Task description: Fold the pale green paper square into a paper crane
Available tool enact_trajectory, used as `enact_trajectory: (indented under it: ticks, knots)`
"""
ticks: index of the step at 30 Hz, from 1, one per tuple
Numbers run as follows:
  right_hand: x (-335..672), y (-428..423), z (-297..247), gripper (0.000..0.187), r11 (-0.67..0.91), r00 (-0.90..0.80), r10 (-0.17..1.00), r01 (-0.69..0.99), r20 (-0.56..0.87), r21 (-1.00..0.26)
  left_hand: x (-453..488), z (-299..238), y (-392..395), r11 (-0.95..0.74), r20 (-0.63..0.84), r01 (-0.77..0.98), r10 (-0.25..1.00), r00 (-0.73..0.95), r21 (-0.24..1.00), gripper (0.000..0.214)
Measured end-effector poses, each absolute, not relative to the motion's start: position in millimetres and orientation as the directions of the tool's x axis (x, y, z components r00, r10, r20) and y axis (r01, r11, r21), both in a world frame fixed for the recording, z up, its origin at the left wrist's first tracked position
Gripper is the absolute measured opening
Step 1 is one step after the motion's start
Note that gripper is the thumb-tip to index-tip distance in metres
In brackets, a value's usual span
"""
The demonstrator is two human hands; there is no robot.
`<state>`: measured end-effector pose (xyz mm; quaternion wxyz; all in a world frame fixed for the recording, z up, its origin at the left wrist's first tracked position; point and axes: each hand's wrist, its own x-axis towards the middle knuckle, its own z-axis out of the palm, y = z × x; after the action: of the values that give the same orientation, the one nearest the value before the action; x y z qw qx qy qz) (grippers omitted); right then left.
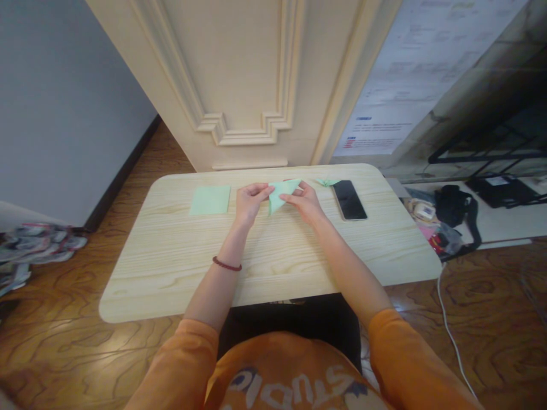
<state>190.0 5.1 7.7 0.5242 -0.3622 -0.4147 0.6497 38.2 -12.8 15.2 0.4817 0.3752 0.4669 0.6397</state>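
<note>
Rising beyond the work surface, a cream panel (322, 62) with raised moulding is the largest item observed. Next in size is a pale wood-grain table (179, 250) with rounded corners, placed directly before it. Over the far half of the table, both hands are engaged on one folded sheet: the left hand (251, 204) pinches its left edge, thumb on top; the right hand (306, 205) grips the right portion, thumb laid across the near face, its other fingers partly hidden. A flat light-green square (210, 200) lies to the left, clear of the left hand. A dark-screened phone (350, 200) lies to the right of the right hand. The sheet (284, 191), light green, shows a roughly triangular outline; contact with the tabletop cannot be determined. A dark red bracelet (227, 264) encircles the left wrist. Smallest noted: a folded green piece (327, 182) at the phone's upper left corner, contact unclear.
</note>
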Motion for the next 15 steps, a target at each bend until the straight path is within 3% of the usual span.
enact_trajectory:
  ticks: [15]
  knots:
    - [196.8,7.0,8.9,0.058,-0.18,-0.184,0.976,-0.376,-0.117,-0.909,36.4,8.4,-6.2,-0.203,0.026,-0.348,0.892,-0.451,0.915,0.045]
